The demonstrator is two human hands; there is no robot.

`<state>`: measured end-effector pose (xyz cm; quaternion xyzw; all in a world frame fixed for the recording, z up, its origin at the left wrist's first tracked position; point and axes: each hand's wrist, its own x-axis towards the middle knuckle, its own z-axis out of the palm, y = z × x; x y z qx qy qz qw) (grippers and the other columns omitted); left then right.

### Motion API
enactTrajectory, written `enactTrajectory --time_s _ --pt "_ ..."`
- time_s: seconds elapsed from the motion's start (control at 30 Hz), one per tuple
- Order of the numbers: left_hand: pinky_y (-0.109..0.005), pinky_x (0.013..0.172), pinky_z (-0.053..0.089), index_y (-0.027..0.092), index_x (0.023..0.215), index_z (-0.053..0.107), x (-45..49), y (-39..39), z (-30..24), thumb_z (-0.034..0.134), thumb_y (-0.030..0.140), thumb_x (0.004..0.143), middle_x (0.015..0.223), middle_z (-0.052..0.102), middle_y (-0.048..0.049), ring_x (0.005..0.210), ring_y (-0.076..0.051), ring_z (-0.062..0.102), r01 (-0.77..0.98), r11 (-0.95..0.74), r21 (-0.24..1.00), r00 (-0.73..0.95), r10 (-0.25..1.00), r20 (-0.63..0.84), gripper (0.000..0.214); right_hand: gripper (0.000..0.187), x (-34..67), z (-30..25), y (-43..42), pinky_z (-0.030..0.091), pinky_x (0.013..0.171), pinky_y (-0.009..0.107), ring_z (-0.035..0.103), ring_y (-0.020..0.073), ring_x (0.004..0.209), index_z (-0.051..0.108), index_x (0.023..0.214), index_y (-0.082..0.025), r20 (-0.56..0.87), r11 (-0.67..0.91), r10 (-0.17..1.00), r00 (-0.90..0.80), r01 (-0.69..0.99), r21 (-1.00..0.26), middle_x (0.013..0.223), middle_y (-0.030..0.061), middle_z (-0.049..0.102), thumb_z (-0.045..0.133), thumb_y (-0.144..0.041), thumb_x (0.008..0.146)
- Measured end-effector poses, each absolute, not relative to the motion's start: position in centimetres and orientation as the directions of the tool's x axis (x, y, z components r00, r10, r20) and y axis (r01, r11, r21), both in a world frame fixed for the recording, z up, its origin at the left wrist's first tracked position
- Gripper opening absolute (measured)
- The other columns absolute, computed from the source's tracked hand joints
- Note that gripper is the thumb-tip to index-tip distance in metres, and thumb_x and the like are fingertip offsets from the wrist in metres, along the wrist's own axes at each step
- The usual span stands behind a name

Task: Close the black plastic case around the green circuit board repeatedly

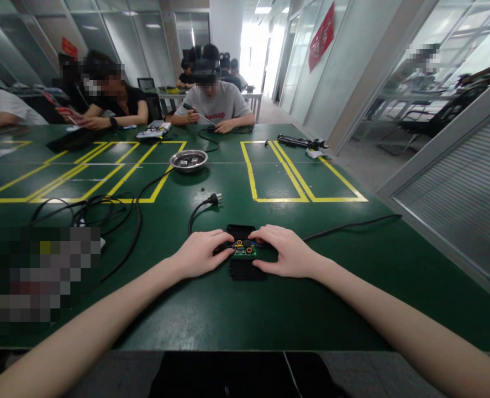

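A small green circuit board (245,250) with ring-shaped copper coils lies in front of me. It sits between two black plastic case halves, the far one (240,230) behind it and the near one (247,270) in front. Thumb and fingers of my left hand (203,253) close on the board's left end. My right hand (288,251) is at the right end, fingertips touching the board's upper right corner, thumb apart from them near the front case half. A black cable with a plug (214,200) curves out behind my left hand; another black cable (352,224) runs off right.
A metal bowl (188,161) with small metal parts stands farther back. Coiled black cables (91,210) lie left, beside a blurred-out object (41,276). Yellow tape marks (280,200) the green table (178,320). A black tripod-like object (300,142) lies far right. People (214,99) sit opposite.
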<state>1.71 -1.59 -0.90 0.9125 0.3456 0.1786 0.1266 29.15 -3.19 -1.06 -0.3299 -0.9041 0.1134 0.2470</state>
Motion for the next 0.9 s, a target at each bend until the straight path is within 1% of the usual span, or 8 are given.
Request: enactTrajectory --time_s 0.1,0.27,0.37,0.47,0.6,0.7,0.83,0.9 --pt "-0.027 0.075 0.054 0.020 0.115 0.070 1.67 -1.36 -1.02 0.061 0.030 0.100 0.103 0.077 -0.0048 0.086 -0.019 0.074 0.593 -0.725 0.350 0.688 0.682 0.248 0.020 0.031 29.26 -1.02 -2.97 0.053 0.079 0.035 0.067 0.0226 0.088 0.062 0.116 -0.019 0.381 0.741 0.670 -0.637 0.546 -0.391 0.098 0.0077 0.071 0.071 -0.034 0.091" --pt "-0.027 0.074 0.054 0.020 0.115 0.071 1.63 -1.26 -1.04 0.061 0.033 0.100 0.101 0.077 -0.0049 0.084 -0.019 0.074 0.595 -0.722 0.353 0.690 0.684 0.236 0.023 0.016 29.50 -0.98 -2.69 0.052 0.074 0.032 0.065 0.0205 0.083 0.065 0.109 -0.019 0.362 0.725 0.686 -0.631 0.552 -0.412 0.090 0.0057 0.069 0.066 -0.029 0.095" --pt "-0.027 0.073 0.054 0.019 0.116 0.071 1.61 -1.30 -1.00 0.062 0.035 0.099 0.100 0.077 -0.0052 0.084 -0.019 0.074 0.590 -0.720 0.365 0.693 0.684 0.230 0.025 0.017 29.60 -1.11 -2.57 0.052 0.073 0.032 0.065 0.0198 0.082 0.067 0.109 -0.019 0.360 0.721 0.690 -0.628 0.550 -0.422 0.089 0.0050 0.068 0.064 -0.029 0.096" --pt "-0.027 0.072 0.054 0.019 0.117 0.071 1.58 -1.29 -1.02 0.067 0.038 0.096 0.100 0.076 -0.0050 0.083 -0.019 0.074 0.583 -0.719 0.378 0.695 0.683 0.226 0.028 0.017 29.65 -1.26 -2.47 0.053 0.074 0.033 0.065 0.0205 0.083 0.069 0.110 -0.020 0.362 0.714 0.697 -0.619 0.556 -0.425 0.089 0.0055 0.068 0.063 -0.031 0.098" --pt "-0.027 0.075 0.055 0.021 0.116 0.072 1.59 -1.24 -1.11 0.070 0.042 0.095 0.099 0.077 -0.0047 0.085 -0.019 0.074 0.581 -0.716 0.388 0.687 0.686 0.237 0.030 0.020 29.69 -1.34 -2.34 0.055 0.079 0.036 0.067 0.0223 0.087 0.071 0.109 -0.020 0.378 0.695 0.718 -0.584 0.585 -0.418 0.096 0.0079 0.071 0.061 -0.034 0.099" --pt "-0.027 0.074 0.055 0.021 0.115 0.074 1.70 -1.26 -1.18 0.070 0.041 0.096 0.100 0.078 -0.0047 0.086 -0.020 0.074 0.597 -0.702 0.388 0.674 0.702 0.231 0.028 0.020 29.73 -1.28 -2.36 0.056 0.080 0.037 0.068 0.0230 0.090 0.071 0.111 -0.021 0.382 0.699 0.715 -0.586 0.583 -0.414 0.100 0.0088 0.072 0.061 -0.034 0.099" --pt "-0.026 0.072 0.054 0.020 0.113 0.075 1.83 -1.31 -1.20 0.070 0.039 0.095 0.099 0.078 -0.0045 0.082 -0.018 0.074 0.606 -0.693 0.391 0.661 0.712 0.236 0.026 0.021 29.79 -1.12 -2.43 0.054 0.077 0.034 0.067 0.0211 0.085 0.067 0.115 -0.020 0.382 0.713 0.700 -0.604 0.559 -0.423 0.093 0.0062 0.070 0.063 -0.027 0.096" --pt "-0.026 0.072 0.055 0.021 0.112 0.075 1.82 -1.31 -1.13 0.069 0.039 0.096 0.099 0.078 -0.0043 0.081 -0.018 0.073 0.604 -0.690 0.398 0.654 0.715 0.247 0.026 0.017 29.89 -1.05 -2.37 0.052 0.073 0.032 0.065 0.0195 0.080 0.066 0.108 -0.020 0.377 0.706 0.707 -0.598 0.566 -0.426 0.088 0.0044 0.068 0.064 -0.022 0.092"
